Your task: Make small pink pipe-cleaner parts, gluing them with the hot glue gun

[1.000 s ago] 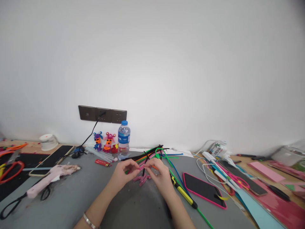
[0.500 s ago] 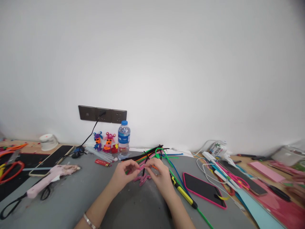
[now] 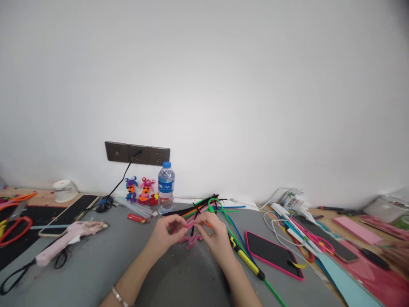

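Note:
My left hand (image 3: 166, 235) and my right hand (image 3: 214, 237) meet over the grey mat (image 3: 96, 268). Both pinch the same short pink pipe cleaner piece (image 3: 191, 223) between thumb and fingertips. A few folded pink pipe cleaner pieces (image 3: 191, 241) lie on the mat just below my fingers. A bundle of pipe cleaners (image 3: 204, 205) in black, green, orange and blue is spread behind my hands.
A water bottle (image 3: 166, 186) and two small pipe-cleaner figures (image 3: 139, 190) stand by the wall. A pink glue gun (image 3: 64, 238) and a phone (image 3: 68, 214) lie left. A yellow cutter (image 3: 246, 258), a pink-cased phone (image 3: 273, 254) and pink scissors (image 3: 311, 238) lie right. Another person's hand (image 3: 398, 253) shows at far right.
My hands have stayed in place with only slight finger motion on the pink piece. The other person's hand at the far right edge has come into view.

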`<state>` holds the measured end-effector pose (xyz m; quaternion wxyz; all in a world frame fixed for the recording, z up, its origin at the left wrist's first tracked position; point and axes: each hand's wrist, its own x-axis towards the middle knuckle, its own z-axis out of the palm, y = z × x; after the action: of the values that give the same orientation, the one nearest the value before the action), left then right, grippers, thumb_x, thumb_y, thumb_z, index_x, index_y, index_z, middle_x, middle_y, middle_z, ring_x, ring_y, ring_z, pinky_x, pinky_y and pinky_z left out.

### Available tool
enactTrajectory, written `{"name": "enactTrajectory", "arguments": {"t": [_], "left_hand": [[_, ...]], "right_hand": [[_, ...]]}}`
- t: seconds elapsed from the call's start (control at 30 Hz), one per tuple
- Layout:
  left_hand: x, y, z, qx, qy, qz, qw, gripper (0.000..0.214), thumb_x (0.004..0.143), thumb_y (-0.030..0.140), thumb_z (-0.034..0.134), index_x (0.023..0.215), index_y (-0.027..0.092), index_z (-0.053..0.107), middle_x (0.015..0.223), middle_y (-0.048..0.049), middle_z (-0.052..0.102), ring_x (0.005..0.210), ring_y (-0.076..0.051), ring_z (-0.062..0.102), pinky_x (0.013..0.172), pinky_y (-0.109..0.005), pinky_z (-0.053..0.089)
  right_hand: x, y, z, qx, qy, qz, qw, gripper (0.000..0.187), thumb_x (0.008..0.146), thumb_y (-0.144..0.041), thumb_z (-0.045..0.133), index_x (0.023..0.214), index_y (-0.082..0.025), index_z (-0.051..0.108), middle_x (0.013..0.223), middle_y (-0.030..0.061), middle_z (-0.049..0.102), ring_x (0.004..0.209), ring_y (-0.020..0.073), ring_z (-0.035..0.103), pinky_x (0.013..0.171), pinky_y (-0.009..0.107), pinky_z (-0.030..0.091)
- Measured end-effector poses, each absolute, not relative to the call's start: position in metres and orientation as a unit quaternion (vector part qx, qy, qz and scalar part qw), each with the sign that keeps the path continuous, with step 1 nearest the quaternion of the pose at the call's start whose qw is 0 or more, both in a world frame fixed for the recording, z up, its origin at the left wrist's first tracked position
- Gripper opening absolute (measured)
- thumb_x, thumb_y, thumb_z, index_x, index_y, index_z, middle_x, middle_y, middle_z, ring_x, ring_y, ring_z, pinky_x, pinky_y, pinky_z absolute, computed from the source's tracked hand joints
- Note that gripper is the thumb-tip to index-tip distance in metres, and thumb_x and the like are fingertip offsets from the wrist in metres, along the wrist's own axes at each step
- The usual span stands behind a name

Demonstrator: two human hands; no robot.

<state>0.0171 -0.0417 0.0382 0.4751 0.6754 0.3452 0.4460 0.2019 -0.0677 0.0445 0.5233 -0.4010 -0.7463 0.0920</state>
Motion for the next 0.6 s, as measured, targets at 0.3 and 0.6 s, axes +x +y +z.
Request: {"name": "enactTrajectory", "arguments": {"t": [0.3,0.6], "left_hand": [[0.0178,-0.0421,0.0381,0.673,0.341,0.454,0.475,0.01,0.075,0.024,0.066,0.075,0.014,0.066,0.069,-0.0017,0.062,0.062,-0.014,0.054,0.06,-0.023,0.044],[0.0177,-0.0435,0.0427,0.672,0.356,0.447,0.471,0.013,0.074,0.026,0.066,0.074,0.013,0.066,0.067,-0.0017,0.061,0.059,-0.013,0.053,0.057,-0.023,0.043]], "right_hand": [[0.2022,-0.0674,0.043,-0.397,-0.744,0.098,0.528,0.01,0.089,-0.015,0.061,0.083,-0.022,0.062,0.077,0.0016,0.066,0.074,0.0186,0.061,0.069,0.03,0.044],[0.2024,-0.066,0.041,-0.397,-0.744,0.103,0.528,0.009,0.09,-0.016,0.06,0.083,-0.022,0.062,0.077,0.0019,0.066,0.074,0.0185,0.06,0.069,0.03,0.044]]}}
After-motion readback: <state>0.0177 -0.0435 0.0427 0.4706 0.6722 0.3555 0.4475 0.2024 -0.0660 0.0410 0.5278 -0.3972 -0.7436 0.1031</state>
